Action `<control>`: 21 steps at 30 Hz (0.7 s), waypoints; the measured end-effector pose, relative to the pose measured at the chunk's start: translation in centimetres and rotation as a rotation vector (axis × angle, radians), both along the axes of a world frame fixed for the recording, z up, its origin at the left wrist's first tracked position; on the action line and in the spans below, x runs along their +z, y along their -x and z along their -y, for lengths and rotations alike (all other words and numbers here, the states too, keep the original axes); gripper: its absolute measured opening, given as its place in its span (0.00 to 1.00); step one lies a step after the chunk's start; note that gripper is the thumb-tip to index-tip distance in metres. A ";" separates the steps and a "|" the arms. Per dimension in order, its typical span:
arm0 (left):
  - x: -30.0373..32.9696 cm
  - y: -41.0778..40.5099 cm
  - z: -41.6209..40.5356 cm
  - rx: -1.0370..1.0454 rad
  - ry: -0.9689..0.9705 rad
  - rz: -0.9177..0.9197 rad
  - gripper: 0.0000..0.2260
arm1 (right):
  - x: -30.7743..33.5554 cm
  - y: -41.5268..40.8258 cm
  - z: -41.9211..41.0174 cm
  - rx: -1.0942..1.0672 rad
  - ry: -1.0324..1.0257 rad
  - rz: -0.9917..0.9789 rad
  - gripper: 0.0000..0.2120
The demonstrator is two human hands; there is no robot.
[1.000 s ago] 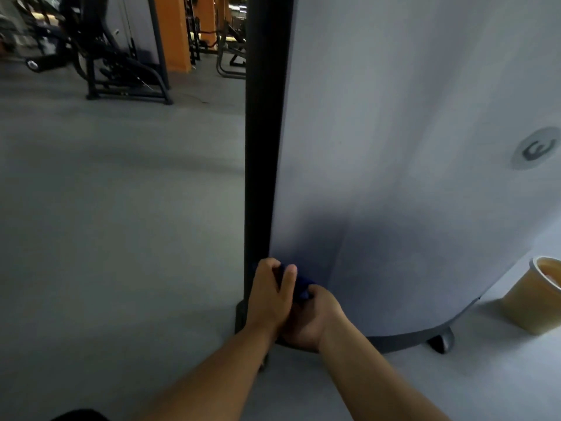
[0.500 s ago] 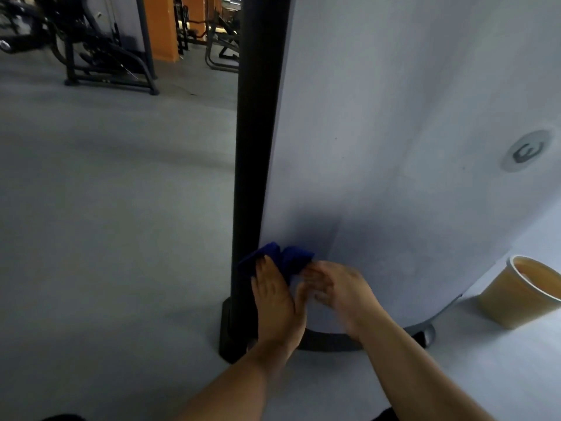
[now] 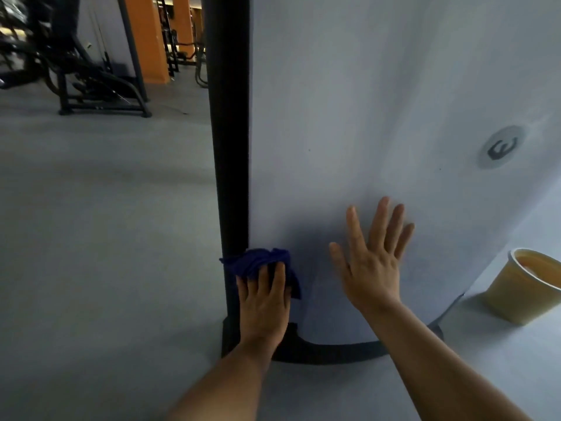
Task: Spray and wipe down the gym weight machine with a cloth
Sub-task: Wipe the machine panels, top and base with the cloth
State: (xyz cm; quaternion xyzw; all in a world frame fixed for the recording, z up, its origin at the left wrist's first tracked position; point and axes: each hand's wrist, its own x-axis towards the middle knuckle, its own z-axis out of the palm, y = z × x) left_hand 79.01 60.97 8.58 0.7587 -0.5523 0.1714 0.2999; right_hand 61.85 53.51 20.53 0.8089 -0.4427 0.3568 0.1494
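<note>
My right hand (image 3: pixel 368 264) left the blue cloth (image 3: pixel 258 264), now spread flat at 3 o'clock on the panel (image 3: pixel 379 117); left hand (image 3: pixel 264 302) alone presses cloth, fingers straight.

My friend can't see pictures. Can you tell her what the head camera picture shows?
A person's left hand presses a blue cloth low against a tall gym machine, where its black post meets its pale grey panel. The right hand is spread open, holding nothing, in front of the panel. A tan bucket stands on the floor at right.
</note>
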 end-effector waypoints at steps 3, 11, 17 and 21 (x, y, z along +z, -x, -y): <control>4.7 -3.2 1.4 -0.122 0.181 0.224 0.26 | -0.9 -0.9 0.6 -0.050 -0.004 0.021 0.35; 23.7 -4.7 4.0 -0.212 0.367 0.443 0.31 | -1.5 -1.5 0.0 0.036 -0.029 0.092 0.31; 32.7 -2.8 4.9 -0.089 0.453 0.398 0.33 | 10.4 -1.8 1.0 0.019 0.167 0.099 0.36; 26.3 -1.4 4.1 -0.069 0.379 0.310 0.31 | 15.5 -1.7 1.2 0.045 0.259 0.045 0.32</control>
